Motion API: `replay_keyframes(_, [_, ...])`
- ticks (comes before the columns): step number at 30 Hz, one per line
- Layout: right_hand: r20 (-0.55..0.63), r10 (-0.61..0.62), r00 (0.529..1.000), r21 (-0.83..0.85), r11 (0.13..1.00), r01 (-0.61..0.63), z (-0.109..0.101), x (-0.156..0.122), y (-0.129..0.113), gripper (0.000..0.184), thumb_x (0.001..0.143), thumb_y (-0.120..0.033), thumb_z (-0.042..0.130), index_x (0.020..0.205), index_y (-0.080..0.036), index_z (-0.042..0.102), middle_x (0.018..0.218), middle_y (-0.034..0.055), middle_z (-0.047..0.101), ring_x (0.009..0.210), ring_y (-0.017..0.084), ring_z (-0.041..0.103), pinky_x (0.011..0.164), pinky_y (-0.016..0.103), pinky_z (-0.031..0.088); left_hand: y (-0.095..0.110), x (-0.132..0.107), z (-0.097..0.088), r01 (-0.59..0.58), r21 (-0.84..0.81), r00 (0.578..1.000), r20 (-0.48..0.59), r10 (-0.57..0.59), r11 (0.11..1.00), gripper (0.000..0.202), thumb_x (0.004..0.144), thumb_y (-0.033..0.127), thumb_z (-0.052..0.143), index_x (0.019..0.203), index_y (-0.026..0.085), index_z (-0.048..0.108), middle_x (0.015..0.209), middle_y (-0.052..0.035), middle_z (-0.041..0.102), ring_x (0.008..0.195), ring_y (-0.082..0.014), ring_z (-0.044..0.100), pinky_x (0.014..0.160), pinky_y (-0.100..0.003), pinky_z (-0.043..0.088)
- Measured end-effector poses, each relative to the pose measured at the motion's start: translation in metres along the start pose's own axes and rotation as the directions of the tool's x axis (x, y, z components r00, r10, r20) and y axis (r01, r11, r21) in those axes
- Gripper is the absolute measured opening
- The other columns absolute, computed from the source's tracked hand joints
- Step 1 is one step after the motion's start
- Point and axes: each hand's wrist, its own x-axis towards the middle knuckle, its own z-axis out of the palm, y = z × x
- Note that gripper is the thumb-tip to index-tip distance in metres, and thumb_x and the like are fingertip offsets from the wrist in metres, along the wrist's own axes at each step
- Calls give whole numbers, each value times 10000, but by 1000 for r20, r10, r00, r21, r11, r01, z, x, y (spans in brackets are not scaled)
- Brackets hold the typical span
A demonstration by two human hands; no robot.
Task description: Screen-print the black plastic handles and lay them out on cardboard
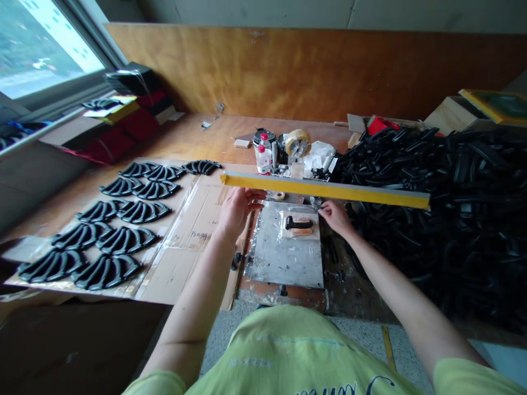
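A long yellow bar with a grey edge (325, 189) spans the view above the work area. My left hand (241, 211) reaches under it, fingers at its lower edge. My right hand (335, 216) pinches that edge farther along, and the fingertips partly hide what they touch. Below the bar lies a scuffed metal plate (284, 260). On it, a pale square sheet (310, 227) carries a black moulded piece (298, 222) and an orange strip (298, 232).
Rows of curved black combs (125, 240) lie on flattened cardboard (181, 269) at left. A large heap of similar black pieces (432, 219) fills the right. A packing tape roll (297, 142) and a plastic bottle (263, 158) stand beyond the bar, before a plywood wall (288, 68).
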Motion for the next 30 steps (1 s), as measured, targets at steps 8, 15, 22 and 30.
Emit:
replay_keyframes(8, [123,-355,927,-106,924,368,37,-56,-93,132,858,-276,650,965,-220,703,880,65,606,941,220,540,852,349,450,-100,-69,6,556,63,814,162,-558,829,577,798,624,585,1144,162,589,987,-131,714,753,-189,682,538,-255,523])
replay_keyframes(15, [30,-221,975,-70,972,223,40,-113,-58,129,907,-255,570,1004,-233,651,934,58,668,857,183,616,755,292,484,-149,-103,-106,611,154,761,-383,-523,776,463,806,608,520,788,153,607,647,-65,676,511,-139,591,457,-225,450])
replay_keyframes(22, [116,437,892,-109,898,-426,34,-116,70,171,708,-277,700,674,-210,547,636,11,615,624,195,628,599,292,480,-175,-111,-220,761,491,649,-576,-497,424,541,801,672,394,571,195,510,479,-86,582,425,-189,532,412,-286,417])
replay_keyframes(30, [-142,-3,990,234,972,36,25,-64,7,317,781,-264,665,1090,-208,625,1048,77,672,965,232,621,878,388,486,-120,-60,-186,546,697,834,-396,-384,466,527,779,685,448,760,172,563,557,-56,616,441,-162,552,448,-253,423])
